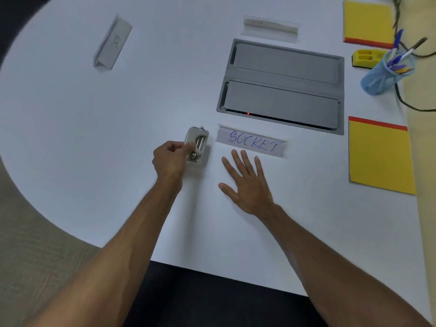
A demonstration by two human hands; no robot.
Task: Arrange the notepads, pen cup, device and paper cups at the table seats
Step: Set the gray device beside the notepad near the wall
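Note:
A small white device (197, 145) with metal parts lies on the white table (118, 138), just left of a paper sign reading SOCKET (252, 142). My left hand (169, 159) pinches the device's left edge. My right hand (247, 182) rests flat and spread on the table below the sign, holding nothing. Two yellow notepads with red bindings lie at the right: one near (381, 159), one far (368, 23). A blue mesh pen cup (383, 75) full of pens stands between them. No paper cups are in view.
A grey recessed socket box (283, 86) with two lids sits mid-table. A folded name card marked BETA (113, 43) lies far left, another card (271, 25) beyond the box. A yellow-black item (365, 58) and dark cables (410, 105) lie at the right edge.

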